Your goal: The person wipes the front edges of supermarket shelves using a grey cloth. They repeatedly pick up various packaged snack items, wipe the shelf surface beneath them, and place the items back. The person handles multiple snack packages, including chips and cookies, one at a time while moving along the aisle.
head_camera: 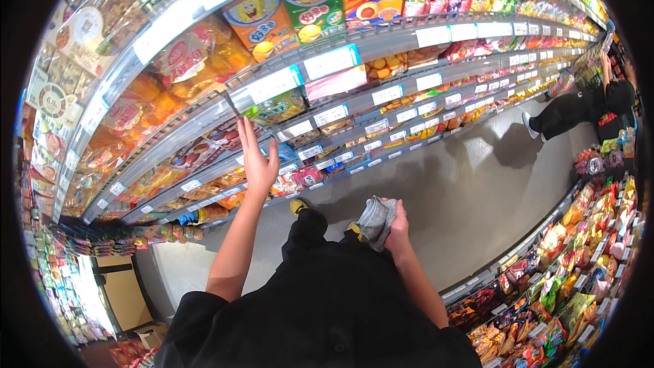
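Note:
My left hand [259, 162] is raised to the snack shelving, with its fingers extended and the thumb apart. Its fingertips reach the front of a shelf, by a short dark strip [231, 104] at the price rail; whether they touch it I cannot tell. Just beside them lies a green snack packet [280, 108]. Above is a shelf of orange-filled clear bags [204, 56]. Lower down, in front of my body, my right hand [398, 227] grips a bunched grey cloth [377, 222].
Price labels [332, 63] line the shelf fronts. Another person [577, 105] in dark clothes stands at the aisle's far right. Behind me on the right is a bank of packaged snacks [552, 286]. Cardboard boxes [122, 291] stand lower left. Grey floor [449, 199] runs between.

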Demonstrator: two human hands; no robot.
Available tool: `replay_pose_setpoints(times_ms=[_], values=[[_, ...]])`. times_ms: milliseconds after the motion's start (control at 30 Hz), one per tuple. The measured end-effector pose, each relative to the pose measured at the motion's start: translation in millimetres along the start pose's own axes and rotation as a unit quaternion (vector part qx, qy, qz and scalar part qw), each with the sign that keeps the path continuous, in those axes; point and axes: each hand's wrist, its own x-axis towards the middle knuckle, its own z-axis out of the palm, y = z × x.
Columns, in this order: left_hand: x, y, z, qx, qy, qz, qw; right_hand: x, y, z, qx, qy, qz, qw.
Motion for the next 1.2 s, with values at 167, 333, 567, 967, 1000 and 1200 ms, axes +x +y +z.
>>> replay_pose_setpoints(times_ms=[167,333,567,967,1000,1200], values=[[-12.0,6.3,9.6,-0.093,-0.128,-0.067,0.985,6.3,-3.4,-18.8,0.045,0.074,-0.014,0.996],[37.7,46.3,44.8,-0.255,-0.095,-0.044,0.961,14.1,-3.8,-16.5,0.056,0.087,0.017,0.994],[44.8,64.2,86.8,-0.288,-0.040,-0.071,0.954,22.3,-32.1,29.5,-0.022,0.094,0.004,0.995],[66.2,73.8,105.0,-0.229,-0.066,-0.189,0.953,129.8,-170.3,244.4,-0.638,-0.126,-0.395,0.649],[69.8,75.8,102.9,-0.207,-0.075,-0.208,0.953,145.0,-175.0,246.0,-0.660,-0.149,-0.364,0.640],[59.2,84.4,115.2,-0.227,-0.027,-0.225,0.947,167.3,-183.6,246.1,-0.634,-0.251,-0.315,0.660]])
